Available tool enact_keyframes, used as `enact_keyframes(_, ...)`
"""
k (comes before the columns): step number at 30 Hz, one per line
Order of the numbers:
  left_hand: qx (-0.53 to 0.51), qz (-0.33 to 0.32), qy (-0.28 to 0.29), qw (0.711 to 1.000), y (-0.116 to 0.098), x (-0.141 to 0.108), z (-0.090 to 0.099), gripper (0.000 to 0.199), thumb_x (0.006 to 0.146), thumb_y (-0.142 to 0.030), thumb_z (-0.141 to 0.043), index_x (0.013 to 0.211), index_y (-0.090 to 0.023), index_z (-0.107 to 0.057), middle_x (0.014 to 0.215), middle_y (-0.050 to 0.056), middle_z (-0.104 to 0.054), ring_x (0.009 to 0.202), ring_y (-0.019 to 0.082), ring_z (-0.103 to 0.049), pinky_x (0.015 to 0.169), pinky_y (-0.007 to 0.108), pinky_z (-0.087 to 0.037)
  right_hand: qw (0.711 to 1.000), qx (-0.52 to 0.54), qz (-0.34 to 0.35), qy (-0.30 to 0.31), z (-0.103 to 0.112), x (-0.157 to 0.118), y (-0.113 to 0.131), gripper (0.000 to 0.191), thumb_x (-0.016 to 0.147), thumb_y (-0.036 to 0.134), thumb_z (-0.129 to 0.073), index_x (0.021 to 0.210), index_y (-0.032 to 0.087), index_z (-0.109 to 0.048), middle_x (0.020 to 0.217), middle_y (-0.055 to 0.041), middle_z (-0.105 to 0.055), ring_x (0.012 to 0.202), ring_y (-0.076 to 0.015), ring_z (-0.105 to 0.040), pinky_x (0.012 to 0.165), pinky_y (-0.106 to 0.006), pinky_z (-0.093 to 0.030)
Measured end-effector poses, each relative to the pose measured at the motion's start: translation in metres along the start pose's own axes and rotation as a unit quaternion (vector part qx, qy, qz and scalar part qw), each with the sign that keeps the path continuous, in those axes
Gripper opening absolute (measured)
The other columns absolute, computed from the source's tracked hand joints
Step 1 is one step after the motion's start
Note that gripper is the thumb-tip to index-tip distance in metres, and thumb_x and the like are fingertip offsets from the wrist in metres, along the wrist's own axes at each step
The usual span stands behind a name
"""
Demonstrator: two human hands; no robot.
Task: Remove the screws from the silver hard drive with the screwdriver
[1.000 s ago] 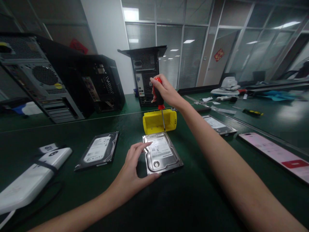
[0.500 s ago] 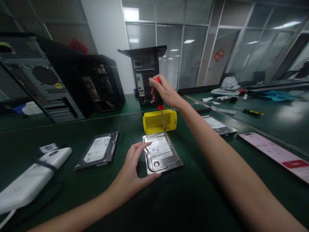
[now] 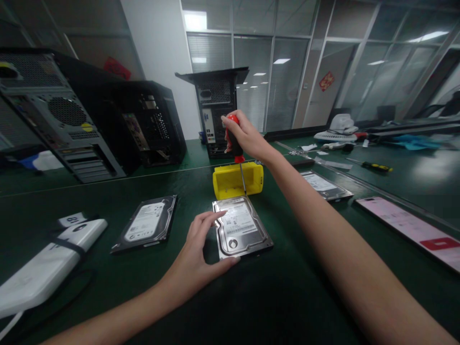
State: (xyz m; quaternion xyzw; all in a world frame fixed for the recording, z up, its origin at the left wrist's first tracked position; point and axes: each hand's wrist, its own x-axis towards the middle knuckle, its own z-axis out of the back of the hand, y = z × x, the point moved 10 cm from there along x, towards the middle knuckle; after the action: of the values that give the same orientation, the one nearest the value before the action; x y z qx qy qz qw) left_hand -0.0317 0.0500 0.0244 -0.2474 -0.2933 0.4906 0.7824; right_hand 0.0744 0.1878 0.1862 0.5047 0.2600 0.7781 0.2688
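A silver hard drive (image 3: 239,227) lies label up on the dark green table (image 3: 287,297). My left hand (image 3: 201,244) touches its left side and near edge, thumb and fingers spread apart. Above the drive's far edge, my right hand (image 3: 244,134) is wrapped round the red and black handle of a screwdriver (image 3: 242,177). The shaft points down, its tip at the drive's far right corner. Just behind the drive lies a yellow bin (image 3: 237,181) with its opening towards me.
Another hard drive (image 3: 146,223) and a white power strip (image 3: 53,263) lie left. On the right are a third drive (image 3: 323,186), a pink-screened phone (image 3: 409,230) and a yellow-black screwdriver (image 3: 377,166). Computer cases (image 3: 68,115) stand behind.
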Motion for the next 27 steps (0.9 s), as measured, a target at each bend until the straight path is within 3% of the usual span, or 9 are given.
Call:
enact_keyframes(20,-0.002,0.004,-0.005,1.0,0.001,0.0,0.001,0.067,0.073,-0.04,-0.069,0.131,-0.033,-0.036,0.135,0.006,-0.034,0.125,0.03,-0.039,0.107,0.05,-0.033,1.0,0.017,-0.008,-0.012,0.003,-0.001,-0.004,0.034,0.083,0.051,-0.052,0.089,0.023,-0.034,0.073,0.001,-0.052,0.056,-0.0126,-0.056,0.055,-0.032,-0.051)
enact_keyframes(27,-0.002,-0.002,0.001,1.0,0.0,0.0,0.0,0.067,0.075,-0.04,-0.068,0.132,-0.034,-0.033,0.136,0.006,-0.031,0.126,0.03,-0.037,0.108,0.052,-0.031,0.999,0.037,0.002,0.016,-0.009,0.0,0.0,0.034,0.084,0.052,-0.051,0.093,0.023,-0.034,0.073,0.0016,-0.05,0.056,-0.0121,-0.055,0.055,-0.031,-0.052)
